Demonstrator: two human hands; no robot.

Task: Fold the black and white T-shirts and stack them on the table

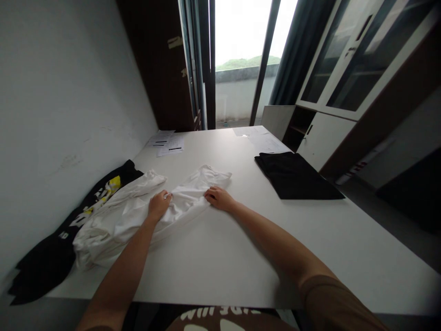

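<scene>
A crumpled white garment [188, 193] lies across the left half of the table; its exact kind I cannot make out. My left hand [160, 205] is closed on its middle, with a fold of cloth between the fingers. At its near right edge, my right hand [219, 198] pinches the fabric with curled fingers. More off-white cloth [99, 230] is bunched to the left of my left hand, and whether it is a separate piece is unclear. Behind that, along the wall, lies a black garment [44, 262] with yellow and white print.
A folded black cloth [299, 177] lies flat near the table's right edge. Sheets of paper with pens [171, 149] are at the far left, and more papers [265, 140] at the far right. The wall [69, 115] borders the white table [220, 257] on the left; cabinets [324, 142] stand beyond its right side.
</scene>
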